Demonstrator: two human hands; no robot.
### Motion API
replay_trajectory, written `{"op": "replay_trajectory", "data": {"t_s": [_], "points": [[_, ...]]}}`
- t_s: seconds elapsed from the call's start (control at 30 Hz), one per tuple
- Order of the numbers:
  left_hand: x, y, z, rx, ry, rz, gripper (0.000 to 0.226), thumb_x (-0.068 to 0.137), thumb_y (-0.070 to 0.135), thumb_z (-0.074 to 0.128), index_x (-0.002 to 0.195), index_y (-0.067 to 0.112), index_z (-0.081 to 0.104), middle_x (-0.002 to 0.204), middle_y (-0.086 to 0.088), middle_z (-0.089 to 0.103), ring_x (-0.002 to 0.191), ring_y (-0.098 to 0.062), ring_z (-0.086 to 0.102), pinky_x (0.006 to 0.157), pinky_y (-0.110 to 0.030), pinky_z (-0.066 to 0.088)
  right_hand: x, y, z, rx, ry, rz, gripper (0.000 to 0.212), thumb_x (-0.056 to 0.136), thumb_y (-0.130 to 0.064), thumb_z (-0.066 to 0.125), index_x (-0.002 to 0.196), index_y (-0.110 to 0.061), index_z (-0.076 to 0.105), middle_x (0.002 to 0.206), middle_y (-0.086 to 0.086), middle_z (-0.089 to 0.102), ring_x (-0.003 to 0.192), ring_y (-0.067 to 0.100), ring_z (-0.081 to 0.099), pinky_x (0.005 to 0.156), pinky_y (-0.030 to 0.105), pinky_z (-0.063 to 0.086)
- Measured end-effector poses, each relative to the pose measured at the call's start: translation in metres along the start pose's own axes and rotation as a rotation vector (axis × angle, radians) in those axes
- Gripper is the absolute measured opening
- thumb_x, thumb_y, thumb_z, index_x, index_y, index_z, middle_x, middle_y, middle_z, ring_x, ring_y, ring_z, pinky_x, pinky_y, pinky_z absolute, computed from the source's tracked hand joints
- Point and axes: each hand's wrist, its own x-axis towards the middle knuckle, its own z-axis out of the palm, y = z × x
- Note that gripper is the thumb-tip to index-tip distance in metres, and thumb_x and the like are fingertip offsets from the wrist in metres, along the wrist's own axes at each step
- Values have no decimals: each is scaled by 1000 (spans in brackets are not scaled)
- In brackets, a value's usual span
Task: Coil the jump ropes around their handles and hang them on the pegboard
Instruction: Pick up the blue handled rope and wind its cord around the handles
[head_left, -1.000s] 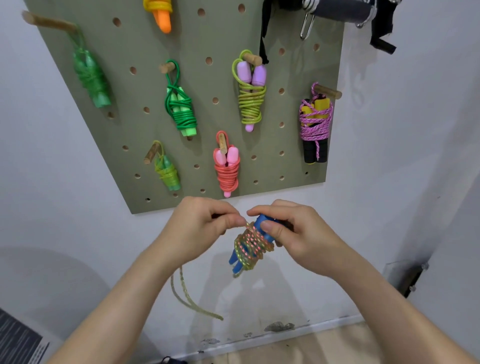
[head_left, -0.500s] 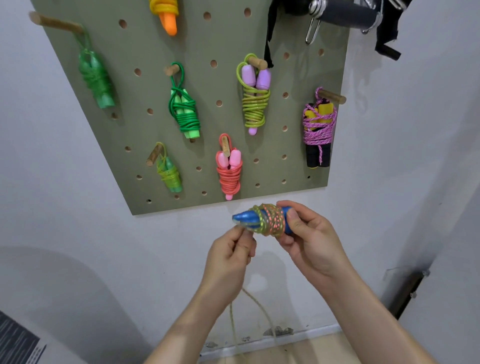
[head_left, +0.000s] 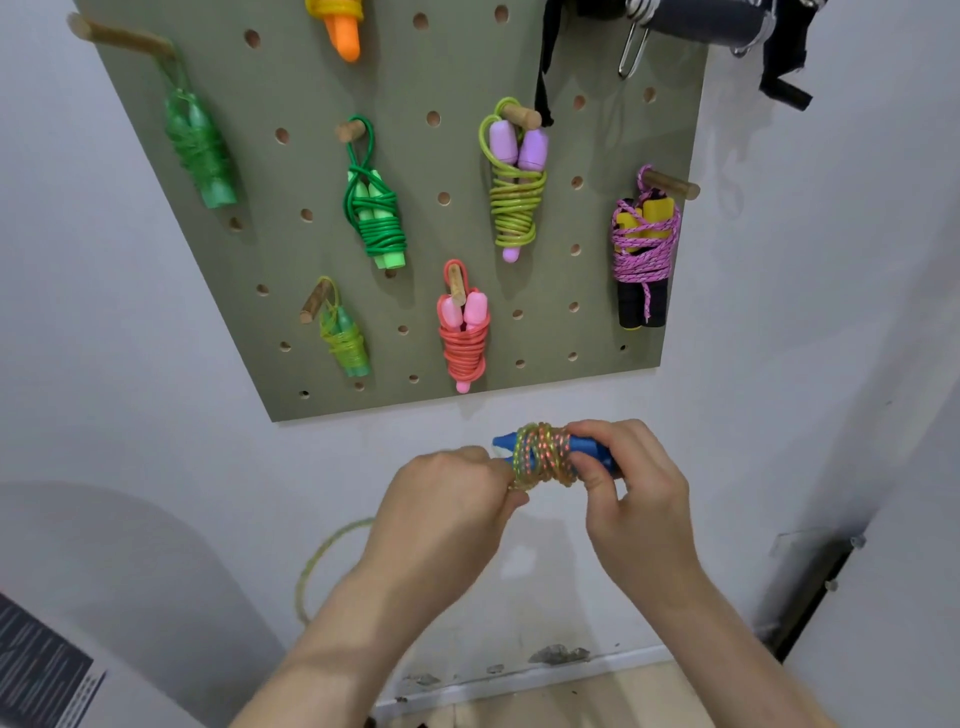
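Observation:
My right hand (head_left: 631, 499) grips the blue handles (head_left: 587, 448) of a jump rope, held level below the pegboard (head_left: 415, 171). A multicolour speckled rope (head_left: 543, 454) is coiled around the handles. My left hand (head_left: 447, 499) pinches the rope right beside the coil's left end. A slack loop of the same rope (head_left: 324, 553) hangs out to the left below my left forearm.
Several coiled ropes hang on wooden pegs: dark green (head_left: 376, 213), purple-handled lime (head_left: 514, 192), pink (head_left: 464, 332), purple cord with black and yellow handles (head_left: 641, 249), lime green (head_left: 345, 338), translucent green (head_left: 200, 145), orange (head_left: 343, 26). A black bag strap and carabiner (head_left: 631, 49) hang top right.
The handles swung from pointing down to lying level. My left hand went under the bundle and came back up beside the coil, adding a turn; the slack loop now swings out to the left.

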Motion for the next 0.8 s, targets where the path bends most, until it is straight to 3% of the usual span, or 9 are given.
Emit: {"op": "replay_trajectory", "data": {"t_s": [0.07,0.13,0.27,0.37,0.43,0.5,0.6,0.73,0.8], "points": [[5,-14,-4,-81,6,190,28,84,48,53,86,25,69,73,3,64,69,-21,63,55,-28,44,3,0,-10,12,-138,-46,21,86,0,55,100,-10,67,90,-3,60,83,2,55,72,9,41],[10,-25,-9,-204,20,208,23,72,45,65,78,24,71,63,7,62,58,-10,59,51,-25,46,8,-1,-17,81,-292,-37,21,86,-3,55,98,-15,68,89,-7,62,81,5,57,71,13,43],[20,-29,-18,-803,-166,-143,18,69,17,81,81,28,74,72,14,70,56,-1,49,59,-15,42,23,-14,-33,487,-406,241,27,88,8,57,92,-17,70,87,-6,67,70,8,60,63,17,47],[20,-30,-15,-1133,-397,-253,29,82,1,67,90,27,77,78,-6,70,63,-19,48,59,-23,39,29,-20,-42,581,-486,324,27,89,13,54,93,-10,69,84,-4,69,65,8,61,61,17,47],[19,-32,-12,-1061,-439,-245,22,83,5,67,90,23,78,70,-3,66,58,-19,42,54,-24,37,29,-17,-45,543,-601,384,22,91,5,58,97,-13,68,90,-5,69,76,7,64,69,22,51],[20,-31,-11,-833,-451,-191,13,79,17,74,90,23,78,72,10,72,60,-7,56,61,-24,48,29,-15,-48,289,-738,344,16,88,-22,69,103,-28,66,108,-14,62,103,2,60,88,30,51],[24,-26,-9,-716,-423,-153,11,76,27,77,87,24,78,76,11,73,66,2,59,67,-21,48,31,-29,-41,-164,-819,125,59,68,-72,58,119,-43,50,124,-25,44,124,-5,38,103,25,35],[27,-19,-12,-809,-385,-168,9,79,27,74,80,20,78,72,0,73,66,-11,60,67,-30,49,30,-47,-20,-142,-892,43,42,79,-66,54,113,-44,42,93,-21,60,92,1,52,81,32,46],[25,-22,-12,-959,-385,-223,15,84,24,70,73,16,77,62,-3,66,55,-12,50,54,-27,42,30,-43,-19,-9,-857,74,27,90,-54,53,113,-41,46,81,-17,62,80,5,55,72,29,47]]}}
